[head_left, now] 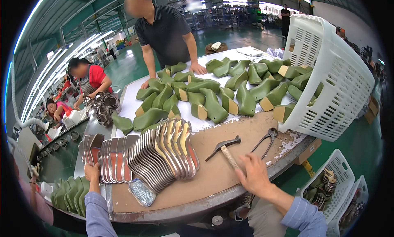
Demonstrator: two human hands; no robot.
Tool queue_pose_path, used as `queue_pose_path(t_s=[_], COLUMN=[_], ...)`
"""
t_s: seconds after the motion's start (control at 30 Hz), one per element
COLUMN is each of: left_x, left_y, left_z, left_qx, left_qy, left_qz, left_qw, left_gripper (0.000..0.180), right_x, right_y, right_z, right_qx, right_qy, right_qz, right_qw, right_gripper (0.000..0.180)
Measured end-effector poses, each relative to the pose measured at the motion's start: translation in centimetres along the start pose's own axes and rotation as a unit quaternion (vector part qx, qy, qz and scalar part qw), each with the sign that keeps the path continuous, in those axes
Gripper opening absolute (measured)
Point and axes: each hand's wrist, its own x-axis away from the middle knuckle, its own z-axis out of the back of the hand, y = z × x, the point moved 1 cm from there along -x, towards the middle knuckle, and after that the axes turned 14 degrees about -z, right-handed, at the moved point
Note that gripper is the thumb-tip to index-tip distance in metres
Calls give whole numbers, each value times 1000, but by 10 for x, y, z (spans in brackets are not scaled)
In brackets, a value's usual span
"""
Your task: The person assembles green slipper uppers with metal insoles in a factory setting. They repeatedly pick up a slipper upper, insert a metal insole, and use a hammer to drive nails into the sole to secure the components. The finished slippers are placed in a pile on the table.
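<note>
My left hand (92,171) is closed on the left end of a long row of curved shoe insoles (117,159), stood on edge with shiny rims and some orange faces. A fuller stack of curved insoles (164,148), some faced yellow, leans to its right. Against that stack's near side lies a clear packet of small metal tacks (142,192). My right hand (255,176) is spread, its fingertips beside the wooden handle of a cobbler's hammer (228,151). Whether they touch it I cannot tell. Beyond the hand lie dark metal pincers (266,141).
Green shoe lasts (211,103) cover the table's far half. A white basket (328,81) lies tipped at the right, some lasts at its mouth. More baskets (334,175) stand low right; green lasts (69,196) stand low left. A person (166,36) leans on the far edge.
</note>
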Motion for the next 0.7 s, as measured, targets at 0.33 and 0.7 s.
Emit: queue_pose_path(t_s=[0.33,0.7], left_x=[19,343], left_y=[-18,82], left_z=[-7,89], left_qx=[551,789], left_qy=[176,-73], left_qz=[39,19], left_qw=[815,610], left_gripper=[48,58], right_x=[-210,-253], right_y=[15,62], right_z=[-116,-151], right_qx=[126,-87], right_qy=[67,-17], right_qz=[-38,-91], right_qw=[989,992], right_gripper=[84,63])
